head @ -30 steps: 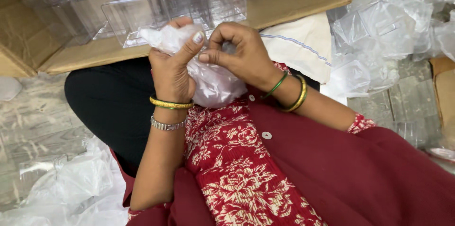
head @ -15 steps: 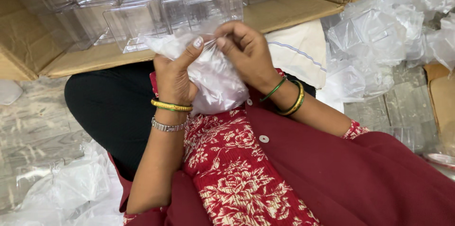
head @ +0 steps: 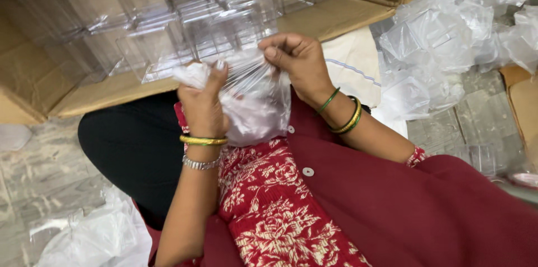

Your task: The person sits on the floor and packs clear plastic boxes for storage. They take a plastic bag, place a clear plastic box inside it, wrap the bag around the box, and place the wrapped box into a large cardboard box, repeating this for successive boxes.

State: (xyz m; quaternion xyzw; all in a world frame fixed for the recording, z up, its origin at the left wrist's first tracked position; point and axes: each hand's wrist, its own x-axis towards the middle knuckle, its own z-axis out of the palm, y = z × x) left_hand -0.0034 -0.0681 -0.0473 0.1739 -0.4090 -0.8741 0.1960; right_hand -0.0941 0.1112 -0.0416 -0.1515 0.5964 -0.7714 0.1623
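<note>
clear plastic bag [head: 252,104] stretched between left hand [head: 203,107], right hand [head: 297,59] fingers

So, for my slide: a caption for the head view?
Both hands, left hand and right hand, stretch a thin clear plastic bag before an open cardboard box.

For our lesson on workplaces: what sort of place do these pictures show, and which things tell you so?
Probably a small packing workshop, worked on the floor. A large cardboard box lies open, full of clear plastic containers; loose plastic bags are heaped nearby, and both hands pull at a clear bag.
</note>
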